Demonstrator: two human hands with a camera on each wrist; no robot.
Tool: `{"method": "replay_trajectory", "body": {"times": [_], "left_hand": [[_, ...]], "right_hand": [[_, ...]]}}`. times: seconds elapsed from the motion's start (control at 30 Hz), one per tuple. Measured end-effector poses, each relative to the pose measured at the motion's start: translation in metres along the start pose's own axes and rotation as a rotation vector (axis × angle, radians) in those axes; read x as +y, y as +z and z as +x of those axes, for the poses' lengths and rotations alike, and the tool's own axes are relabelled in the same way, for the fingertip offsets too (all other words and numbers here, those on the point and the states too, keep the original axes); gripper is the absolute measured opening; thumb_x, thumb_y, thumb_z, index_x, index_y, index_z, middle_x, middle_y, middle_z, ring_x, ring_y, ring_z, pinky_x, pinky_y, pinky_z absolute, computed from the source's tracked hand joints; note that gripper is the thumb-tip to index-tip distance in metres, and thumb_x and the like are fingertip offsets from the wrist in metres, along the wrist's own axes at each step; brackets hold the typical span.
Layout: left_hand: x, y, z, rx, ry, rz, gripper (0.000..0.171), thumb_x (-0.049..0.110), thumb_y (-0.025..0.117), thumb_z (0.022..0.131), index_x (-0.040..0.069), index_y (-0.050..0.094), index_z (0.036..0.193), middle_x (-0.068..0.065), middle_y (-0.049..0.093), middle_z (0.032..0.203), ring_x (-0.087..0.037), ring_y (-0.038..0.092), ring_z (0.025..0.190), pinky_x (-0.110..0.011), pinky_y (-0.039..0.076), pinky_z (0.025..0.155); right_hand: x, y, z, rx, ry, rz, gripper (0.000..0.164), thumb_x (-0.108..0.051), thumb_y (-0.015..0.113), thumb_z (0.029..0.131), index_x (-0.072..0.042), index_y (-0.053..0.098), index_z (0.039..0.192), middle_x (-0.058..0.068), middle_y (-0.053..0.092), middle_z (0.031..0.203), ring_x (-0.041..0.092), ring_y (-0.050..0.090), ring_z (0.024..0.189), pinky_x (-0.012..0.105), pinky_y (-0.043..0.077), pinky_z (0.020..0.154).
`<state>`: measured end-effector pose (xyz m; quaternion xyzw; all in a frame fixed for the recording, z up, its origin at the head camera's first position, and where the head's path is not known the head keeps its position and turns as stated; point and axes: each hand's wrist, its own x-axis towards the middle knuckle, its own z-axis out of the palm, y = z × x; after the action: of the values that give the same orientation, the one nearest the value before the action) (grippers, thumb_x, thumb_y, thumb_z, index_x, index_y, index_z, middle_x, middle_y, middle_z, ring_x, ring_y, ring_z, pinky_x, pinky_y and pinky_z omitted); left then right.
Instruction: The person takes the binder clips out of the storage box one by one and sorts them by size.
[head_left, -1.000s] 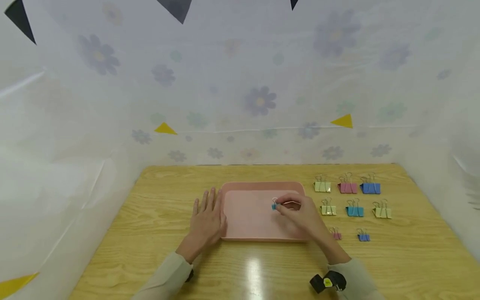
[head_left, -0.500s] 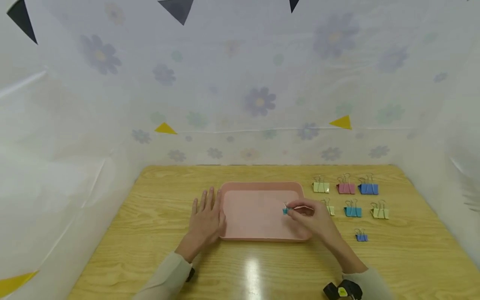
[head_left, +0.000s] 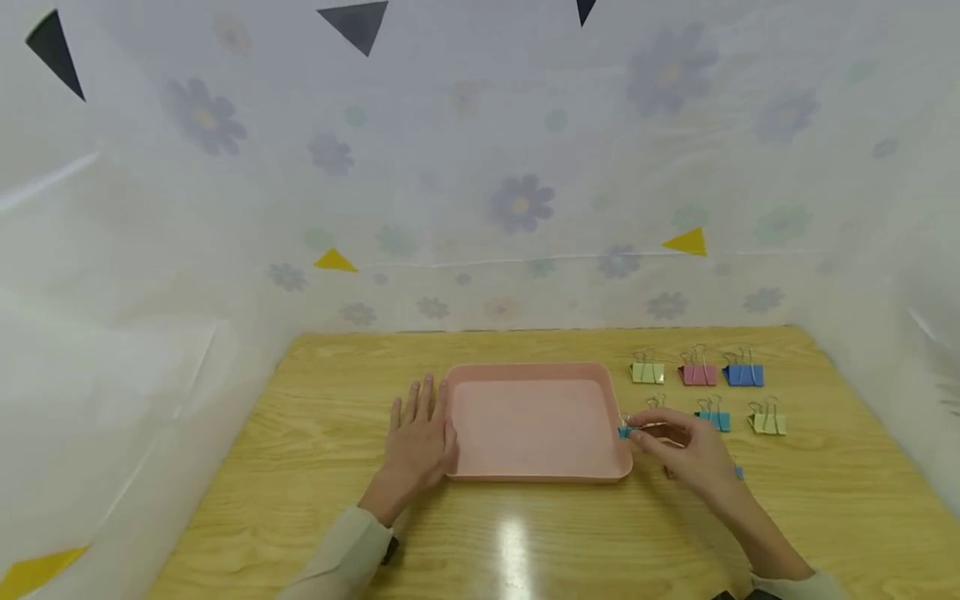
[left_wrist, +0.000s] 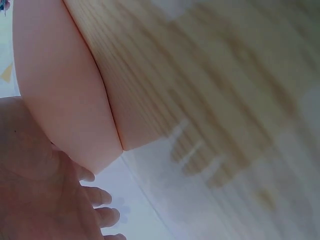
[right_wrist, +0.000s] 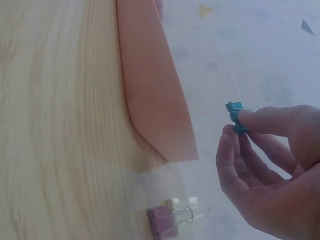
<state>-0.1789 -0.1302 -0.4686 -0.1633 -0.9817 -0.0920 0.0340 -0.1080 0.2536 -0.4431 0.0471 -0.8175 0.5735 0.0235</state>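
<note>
A small teal binder clip (right_wrist: 236,116) is pinched between the thumb and fingers of my right hand (head_left: 686,446). In the head view this hand is at the right rim of the pink tray (head_left: 540,479), with the clip over that edge. My left hand (head_left: 416,442) lies against the tray's left side, its fingers straight and pointing away from me. The left wrist view shows the palm side of the left hand (left_wrist: 40,185) beside the tray wall (left_wrist: 65,85). Nothing lies inside the tray.
Right of the tray stand several binder clips in rows: light green (head_left: 648,372), pink (head_left: 698,374) and blue (head_left: 744,375) at the back, teal (head_left: 714,421) and light green (head_left: 768,423) nearer. My right hand partly covers the nearest ones. Flowered sheeting (head_left: 525,208) encloses the wooden table (head_left: 300,433).
My right hand has moved right with the teal binder clip, from above the tray's inside to its right rim. My left hand has stayed at the tray's left side.
</note>
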Motion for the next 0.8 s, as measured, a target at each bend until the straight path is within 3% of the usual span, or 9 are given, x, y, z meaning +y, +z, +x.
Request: {"method": "replay_trajectory", "body": {"times": [0.07, 0.13, 0.23, 0.37, 0.6, 0.8], "left_hand": [[0.000, 0.001, -0.001, -0.002, -0.008, 0.001, 0.061, 0.028, 0.032, 0.109, 0.006, 0.021, 0.164, -0.021, 0.018, 0.168, -0.042, 0.016, 0.154, -0.062, 0.011, 0.122], [0.000, 0.002, -0.001, 0.001, -0.010, -0.004, 0.061, 0.028, 0.032, 0.109, 0.006, 0.022, 0.164, -0.021, 0.019, 0.168, -0.042, 0.016, 0.154, -0.062, 0.011, 0.122], [0.000, 0.002, -0.001, 0.016, -0.007, -0.004, 0.060, 0.028, 0.032, 0.109, 0.006, 0.022, 0.164, -0.022, 0.020, 0.168, -0.042, 0.016, 0.154, -0.062, 0.011, 0.122], [0.001, 0.001, -0.002, 0.030, -0.001, -0.028, 0.060, 0.027, 0.034, 0.108, 0.005, 0.025, 0.163, -0.023, 0.021, 0.167, -0.043, 0.018, 0.154, -0.064, 0.012, 0.121], [-0.002, 0.003, -0.002, 0.014, -0.011, 0.019, 0.060, 0.029, 0.030, 0.110, 0.009, 0.018, 0.165, -0.021, 0.017, 0.169, -0.041, 0.015, 0.155, -0.062, 0.013, 0.122], [0.000, -0.001, -0.001, 0.010, -0.016, 0.004, 0.061, 0.029, 0.032, 0.109, 0.008, 0.022, 0.165, -0.022, 0.018, 0.168, -0.043, 0.017, 0.154, -0.063, 0.014, 0.121]], "right_hand": [[-0.001, -0.007, -0.004, -0.008, 0.028, 0.016, 0.028, -0.020, 0.072, 0.098, -0.001, 0.073, 0.119, 0.008, 0.076, 0.109, 0.021, 0.069, 0.078, 0.039, 0.055, 0.051], [-0.002, -0.013, -0.007, -0.009, 0.028, 0.017, 0.030, -0.020, 0.071, 0.099, -0.001, 0.071, 0.121, 0.006, 0.076, 0.111, 0.021, 0.071, 0.081, 0.042, 0.060, 0.059], [-0.002, -0.021, -0.013, 0.020, -0.002, -0.037, 0.028, -0.019, 0.070, 0.099, -0.002, 0.072, 0.120, 0.005, 0.076, 0.109, 0.015, 0.072, 0.088, 0.034, 0.062, 0.072], [-0.001, -0.034, -0.020, 0.063, -0.027, -0.135, 0.026, -0.018, 0.070, 0.099, -0.001, 0.073, 0.119, 0.001, 0.077, 0.106, 0.005, 0.070, 0.096, 0.017, 0.054, 0.082], [0.006, -0.059, -0.029, 0.069, 0.008, -0.165, 0.030, -0.018, 0.070, 0.100, 0.000, 0.071, 0.123, -0.005, 0.077, 0.111, -0.001, 0.067, 0.101, 0.017, 0.055, 0.080], [0.017, -0.082, -0.037, 0.062, 0.029, -0.175, 0.027, -0.014, 0.068, 0.100, 0.000, 0.070, 0.123, -0.009, 0.075, 0.111, -0.008, 0.064, 0.102, 0.017, 0.055, 0.078]]}}
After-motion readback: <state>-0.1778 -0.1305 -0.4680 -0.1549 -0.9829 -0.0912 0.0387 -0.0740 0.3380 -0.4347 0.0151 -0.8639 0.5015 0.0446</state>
